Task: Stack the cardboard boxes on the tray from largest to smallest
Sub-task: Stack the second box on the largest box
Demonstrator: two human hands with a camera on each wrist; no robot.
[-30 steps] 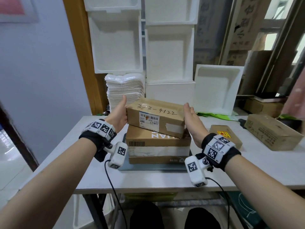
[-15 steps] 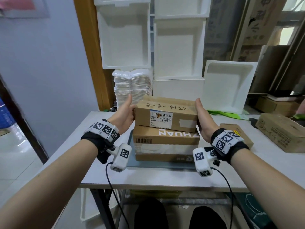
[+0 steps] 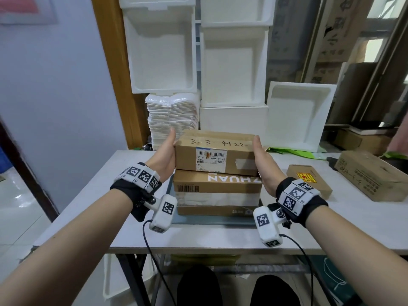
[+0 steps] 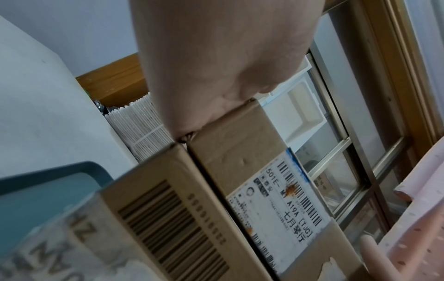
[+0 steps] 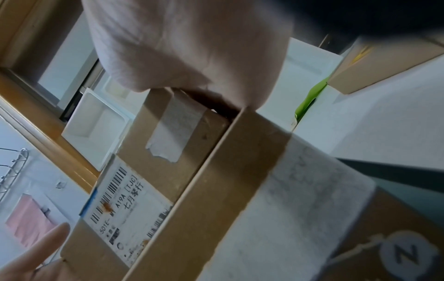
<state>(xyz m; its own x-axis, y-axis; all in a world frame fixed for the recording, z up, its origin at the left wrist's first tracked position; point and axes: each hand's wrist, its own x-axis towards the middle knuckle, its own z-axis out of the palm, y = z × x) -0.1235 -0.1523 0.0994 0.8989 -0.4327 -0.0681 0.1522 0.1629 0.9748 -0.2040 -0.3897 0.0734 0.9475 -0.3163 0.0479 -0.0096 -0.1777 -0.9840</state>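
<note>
A mid-sized cardboard box (image 3: 215, 151) marked "3-3-4122" lies level on top of a larger cardboard box (image 3: 217, 191), which stands on a grey-blue tray (image 3: 209, 220). My left hand (image 3: 166, 153) presses flat against the upper box's left end and my right hand (image 3: 261, 157) against its right end, thumbs up. The fingers behind the box are hidden. In the left wrist view the palm (image 4: 216, 57) meets the box corner (image 4: 235, 133). The right wrist view shows the same with my right palm (image 5: 192, 47). A small box (image 3: 309, 180) with a yellow-red sticker lies to the right of the tray.
Another cardboard box (image 3: 371, 173) sits at the table's right. White foam trays (image 3: 298, 113) and a stack of white packets (image 3: 172, 120) stand along the back edge. The white table (image 3: 220, 237) shows bare surface in front of the tray.
The upper box was tilted and skewed over the larger box. It now sits level and squarer on it, both hands still at its ends. The head camera has shifted.
</note>
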